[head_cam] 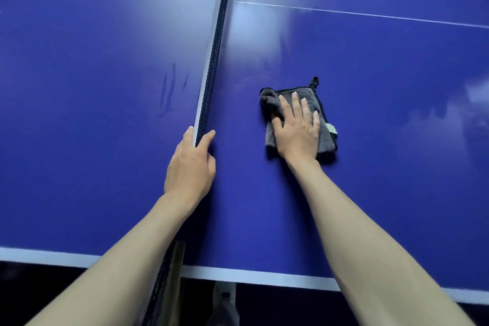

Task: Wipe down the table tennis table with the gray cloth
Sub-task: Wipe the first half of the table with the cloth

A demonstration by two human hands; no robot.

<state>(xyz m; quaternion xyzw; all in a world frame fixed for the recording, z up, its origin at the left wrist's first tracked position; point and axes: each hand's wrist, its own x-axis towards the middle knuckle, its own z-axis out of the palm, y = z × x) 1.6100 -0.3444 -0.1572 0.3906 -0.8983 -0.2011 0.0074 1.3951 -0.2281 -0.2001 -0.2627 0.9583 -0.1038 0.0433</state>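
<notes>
Glossy blue table tennis table point(370, 193), streaky sheen, right hand point(296, 132) flat, fingers spread, pressing fuzzy folded gray cloth point(324, 137), left hand point(190, 167) pinching net point(211, 74) top, near edge cut off.

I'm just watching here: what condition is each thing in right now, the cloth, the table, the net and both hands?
Gray cloth: folded, lying flat on the table, one corner bunched up.
Table: blue top, hazy streaks and smears showing.
Net: up, stretched across the table.
Right hand: fingers spread flat, pressing on the cloth.
Left hand: thumb and fingers pinching the net's top edge.
</notes>
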